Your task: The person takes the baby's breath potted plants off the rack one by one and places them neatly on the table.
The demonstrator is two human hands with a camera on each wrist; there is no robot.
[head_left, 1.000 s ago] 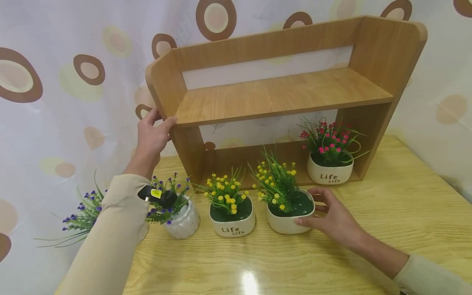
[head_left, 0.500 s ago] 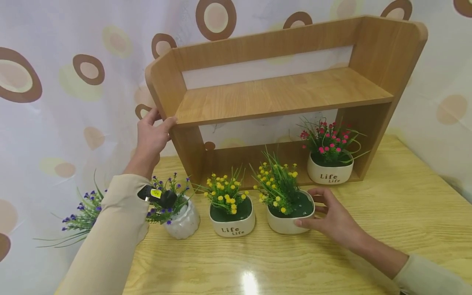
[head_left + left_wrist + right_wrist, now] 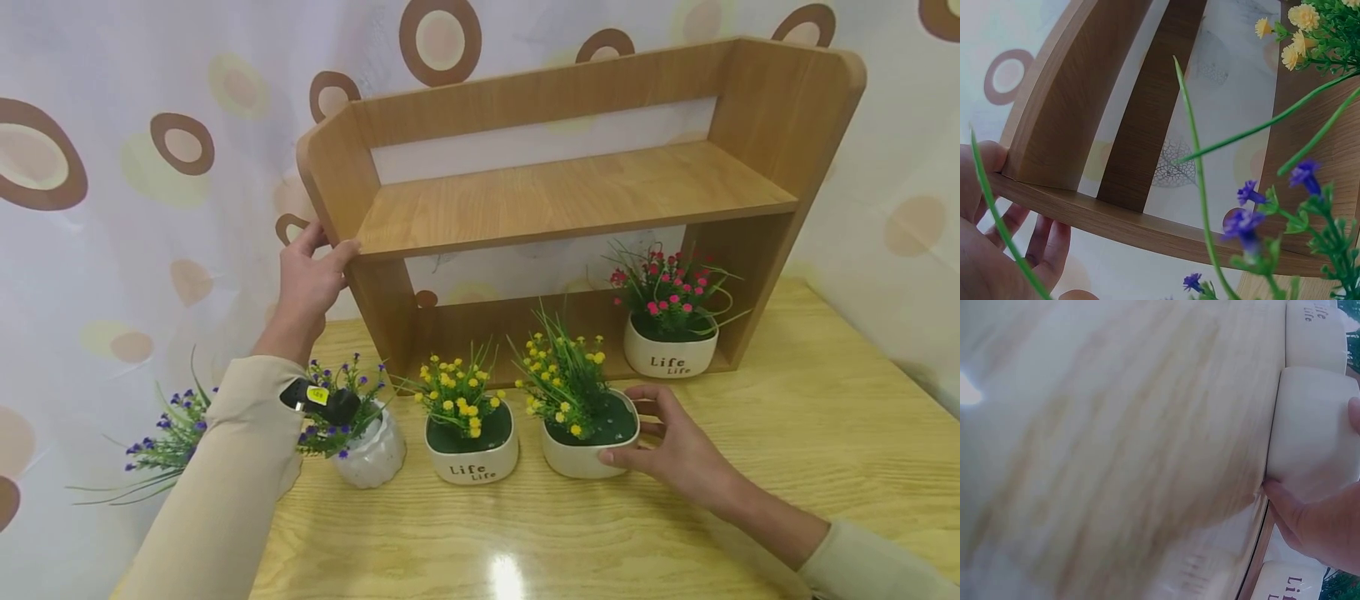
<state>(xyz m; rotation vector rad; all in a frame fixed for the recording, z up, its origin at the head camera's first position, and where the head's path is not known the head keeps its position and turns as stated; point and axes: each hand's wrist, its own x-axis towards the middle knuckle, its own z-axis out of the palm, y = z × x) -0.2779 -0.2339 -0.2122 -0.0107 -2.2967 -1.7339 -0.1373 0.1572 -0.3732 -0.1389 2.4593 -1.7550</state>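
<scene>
My left hand (image 3: 307, 279) grips the left side panel of a two-tier wooden shelf (image 3: 570, 196), thumb at its front edge. In the left wrist view, the fingers (image 3: 1050, 250) reach round the panel's outer side. My right hand (image 3: 678, 446) holds a cream flowerpot (image 3: 581, 458) of artificial yellow flowers by its right end, thumb in front and fingers behind. That pot stands on the table before the shelf; the right wrist view shows its plain wall (image 3: 1310, 431) facing out. A matching yellow-flowered pot (image 3: 472, 467), lettered "Life", is just left of it.
On the lower tier, at the right end, sits a "Life" pot (image 3: 667, 354) of pink flowers. A white pot (image 3: 378, 458) with purple flowers stands near my left forearm. More purple flowers (image 3: 168, 437) show beyond the sleeve. A patterned curtain (image 3: 225, 292) hangs behind the wooden table (image 3: 420, 542).
</scene>
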